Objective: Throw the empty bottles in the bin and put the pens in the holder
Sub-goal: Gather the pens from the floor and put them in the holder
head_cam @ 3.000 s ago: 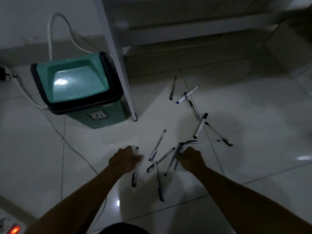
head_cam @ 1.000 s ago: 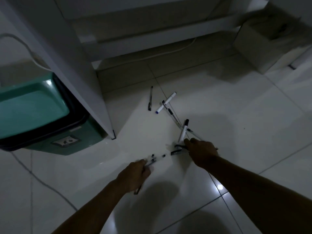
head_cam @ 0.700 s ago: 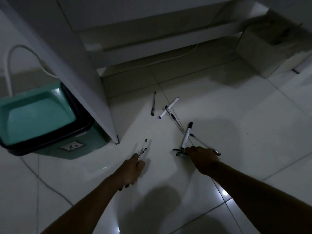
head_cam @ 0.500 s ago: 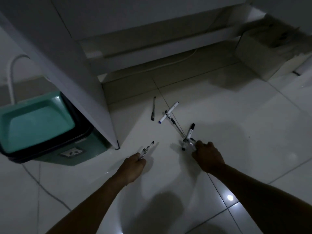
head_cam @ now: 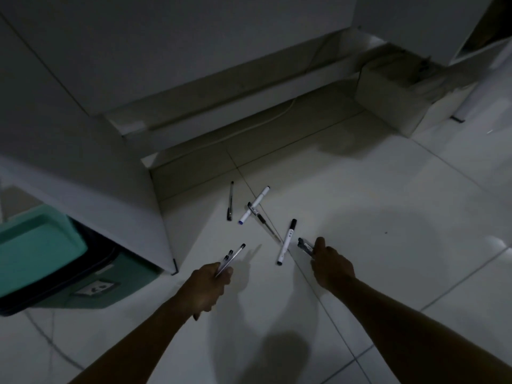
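My left hand [head_cam: 207,286] is closed around a bundle of pens [head_cam: 232,257] whose tips stick out up and to the right. My right hand [head_cam: 331,266] grips another bunch of pens [head_cam: 305,247], dark ends poking out to the left of the thumb. On the floor lie a white marker [head_cam: 286,242] just left of my right hand, a second white marker [head_cam: 255,205] with a blue tip, a thin pen [head_cam: 263,221] crossing under it, and a dark pen [head_cam: 230,201] further back. A green bin [head_cam: 41,253] with a swing lid stands at the left.
A white desk leg [head_cam: 155,231] comes down between the bin and the pens. A white cable [head_cam: 249,126] runs under the desk along the wall. A pale box [head_cam: 393,98] sits at the back right. The floor is glossy white tile.
Both hands gathered the near pens off the floor and lifted them. The right hand drew back to the right of the white marker. The view swung right, pushing the bin to the left edge.
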